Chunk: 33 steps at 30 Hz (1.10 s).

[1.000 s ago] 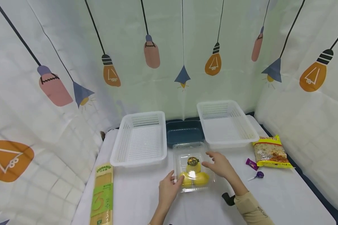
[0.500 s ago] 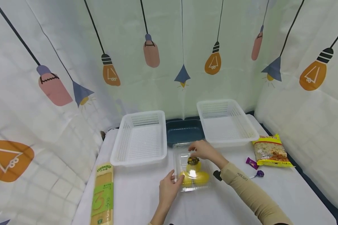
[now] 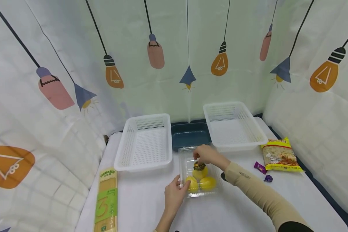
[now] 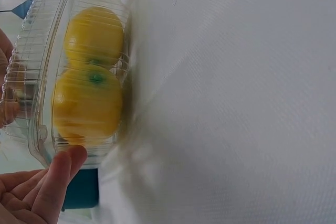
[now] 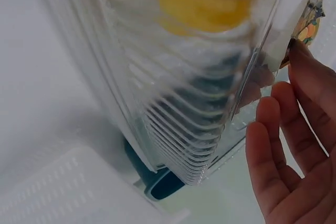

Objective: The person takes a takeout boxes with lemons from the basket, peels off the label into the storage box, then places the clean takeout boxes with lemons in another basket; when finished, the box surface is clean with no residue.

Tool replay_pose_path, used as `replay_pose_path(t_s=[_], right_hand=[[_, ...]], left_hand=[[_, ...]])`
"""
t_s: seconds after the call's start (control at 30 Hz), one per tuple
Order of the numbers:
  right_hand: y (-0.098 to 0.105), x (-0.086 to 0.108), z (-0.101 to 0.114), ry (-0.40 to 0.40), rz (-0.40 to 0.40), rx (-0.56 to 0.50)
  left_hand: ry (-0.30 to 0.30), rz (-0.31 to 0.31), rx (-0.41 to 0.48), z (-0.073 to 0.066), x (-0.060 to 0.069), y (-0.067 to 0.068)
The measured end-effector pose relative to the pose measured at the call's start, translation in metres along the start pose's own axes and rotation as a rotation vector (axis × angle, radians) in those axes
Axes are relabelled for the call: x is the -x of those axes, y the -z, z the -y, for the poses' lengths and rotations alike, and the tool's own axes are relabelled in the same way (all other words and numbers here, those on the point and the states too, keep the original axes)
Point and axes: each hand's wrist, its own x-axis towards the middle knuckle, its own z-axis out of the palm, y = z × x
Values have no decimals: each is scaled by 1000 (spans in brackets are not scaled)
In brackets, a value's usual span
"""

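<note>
In the head view, can see a clear box [image 3: 186, 164] with three yellow fruits [image 3: 207, 183] inside, lying flat on the white tabletop [image 3: 145, 199]. From the left grip [image 3: 174, 193], must look toward 2 o'clock for this box; can see the thumb and fingers lightly pinching it by the near left corner. Can find the right grip [image 3: 208, 154] over the far half of the lid, with a dark label [image 3: 199, 167] at its 7 o'clock. Around the box, can count also a white basket [image 3: 146, 145] at 10 o'clock, a dark teal tray [image 3: 191, 133] at 12, a second white basket [image 3: 235, 129] at 1, a yellow food bag [image 3: 281, 155] and two purple sweets [image 3: 260, 168] at 3, and a long pasta pack [image 3: 105, 201] near 8. On the pasta pack, can read a big "3"; cannot read surely the smaller letters.

Only in the left wrist view, can notice a green spot [image 4: 96, 78] on one fruit. Here must look toward 1 o'clock from the left grip for the box.

Only in the right wrist view, can recognise orange and green colours printed on the label, toward 12 o'clock from the right grip. Can see one fingertip touching the label edge; cannot tell about any pinch.
</note>
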Motion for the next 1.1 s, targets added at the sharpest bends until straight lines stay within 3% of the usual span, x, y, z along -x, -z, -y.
replay_pose_path(t_s=[0.3, 1.1], right_hand=[[-3, -3, 1, 17, -3, 50], [-1, -2, 0, 19, -10, 37]], left_hand=[[-2, 5, -9, 0, 2, 3], [-5, 3, -19, 0, 1, 0]])
